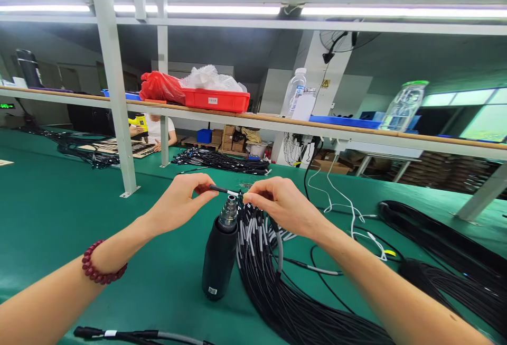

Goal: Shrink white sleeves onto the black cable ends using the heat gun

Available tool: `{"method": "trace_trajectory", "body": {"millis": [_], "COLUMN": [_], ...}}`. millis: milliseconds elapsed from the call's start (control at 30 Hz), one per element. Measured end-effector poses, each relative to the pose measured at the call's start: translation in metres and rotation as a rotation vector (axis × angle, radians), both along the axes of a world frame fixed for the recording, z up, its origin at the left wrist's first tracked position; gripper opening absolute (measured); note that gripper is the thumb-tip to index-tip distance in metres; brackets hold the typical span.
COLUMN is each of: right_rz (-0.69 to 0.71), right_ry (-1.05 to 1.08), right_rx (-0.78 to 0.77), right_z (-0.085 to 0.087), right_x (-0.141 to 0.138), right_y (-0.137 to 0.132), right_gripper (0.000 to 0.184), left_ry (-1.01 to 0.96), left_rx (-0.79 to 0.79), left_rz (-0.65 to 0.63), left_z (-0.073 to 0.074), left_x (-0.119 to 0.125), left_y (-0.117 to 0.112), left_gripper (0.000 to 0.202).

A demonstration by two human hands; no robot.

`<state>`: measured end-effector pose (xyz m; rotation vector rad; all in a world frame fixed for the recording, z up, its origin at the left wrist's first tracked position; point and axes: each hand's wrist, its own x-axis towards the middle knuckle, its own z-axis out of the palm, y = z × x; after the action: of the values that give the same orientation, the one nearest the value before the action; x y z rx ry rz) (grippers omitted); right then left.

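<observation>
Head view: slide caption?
Left hand and right hand hold a dark cable end near an upright metal-nozzled tool, beside bundled cables on a green table.

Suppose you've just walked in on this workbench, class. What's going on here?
A person's left hand and right hand pinch a thin black cable stretched between them. In this view it runs just above the metal nozzle of a black heat gun, which stands upright on the green table; whether they touch is unclear. Beside the heat gun, a thick bundle of black cables lies spread out. Farther back, another person is at the table.
</observation>
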<state>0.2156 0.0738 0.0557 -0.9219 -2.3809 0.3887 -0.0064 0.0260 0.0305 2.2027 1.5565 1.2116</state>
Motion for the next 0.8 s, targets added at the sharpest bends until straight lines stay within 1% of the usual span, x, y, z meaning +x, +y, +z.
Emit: {"method": "trace_trajectory", "body": {"millis": [67, 167, 233, 367, 500, 633, 700, 800], "right_rz": [0.015, 0.040, 0.051, 0.067, 0.027, 0.048, 0.034, 0.009], "right_ry": [-0.006, -0.003, 0.017, 0.077, 0.030, 0.009, 0.006, 0.020], "right_rx": [-0.015, -0.035, -0.045, -0.087, -0.071, -0.077, -0.063, -0.029], "right_z": [0.001, 0.001, 0.000, -0.002, -0.002, -0.002, -0.003, -0.006], "right_x": [0.001, 0.002, 0.003, 0.004, 0.004, 0.003, 0.003, 0.001], "right_y": [-0.002, -0.003, -0.003, -0.001, -0.002, -0.004, -0.003, 0.001], "right_gripper": [0.031, 0.032, 0.031, 0.021, 0.029, 0.032, 0.032, 0.029], "left_ry": [0.035, 0.032, 0.030, 0.039, 0.091, 0.114, 0.104, 0.050], "left_rx": [0.008, 0.007, 0.002, -0.011, -0.029, -0.025, -0.028, -0.051], "left_rz": [-0.026, -0.084, -0.099, -0.088, -0.071, -0.041, -0.032, -0.035], "left_z": [0.002, 0.005, 0.006, 0.007, 0.005, 0.004, 0.004, 0.002], "left_x": [0.000, 0.000, 0.000, 0.000, 0.001, 0.004, 0.004, 0.004], "left_y": [-0.005, -0.009, -0.010, -0.009, -0.006, 0.000, 0.002, 0.004], "left_gripper": [0.018, 0.013, 0.013, 0.022, 0.033, 0.045, 0.044, 0.036]}}
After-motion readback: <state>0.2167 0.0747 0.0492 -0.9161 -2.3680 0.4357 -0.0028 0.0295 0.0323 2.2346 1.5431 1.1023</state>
